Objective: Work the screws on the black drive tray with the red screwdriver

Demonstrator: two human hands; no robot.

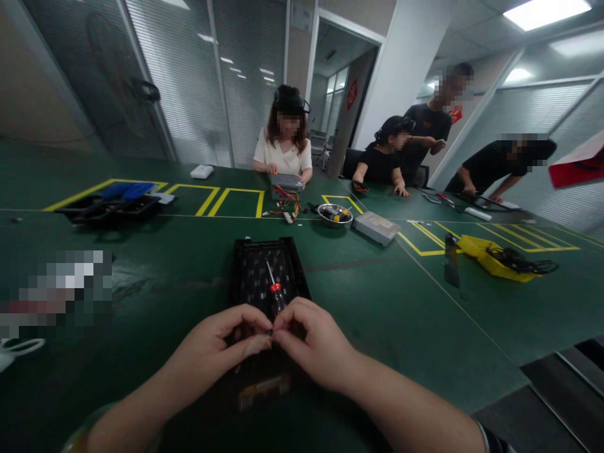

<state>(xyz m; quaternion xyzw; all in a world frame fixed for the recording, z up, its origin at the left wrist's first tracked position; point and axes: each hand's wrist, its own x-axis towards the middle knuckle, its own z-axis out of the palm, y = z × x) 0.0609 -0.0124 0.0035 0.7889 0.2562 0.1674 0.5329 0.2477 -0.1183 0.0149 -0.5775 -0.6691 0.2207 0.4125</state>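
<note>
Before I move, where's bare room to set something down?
The widest bare patch of table lies right of the black tray, short of the yellow bin. Another lies between tray and blue bundle. Crowded: the tray itself, with screwdriver, left hand and right hand; also around the bowl and grey box.

At twelve o'clock across the green bench [415, 314], my feed shows a person [283, 151] in a white top holding a grey metal box [285, 180] with coloured wires [291, 196]. Near my one o'clock sit a metal bowl [334, 224] and a flat silver box [376, 227]; at two, a yellow tray [477, 249] with black cables [514, 258]. Around eleven, I see something blue [126, 190] on a dark tray [78, 212].
</note>
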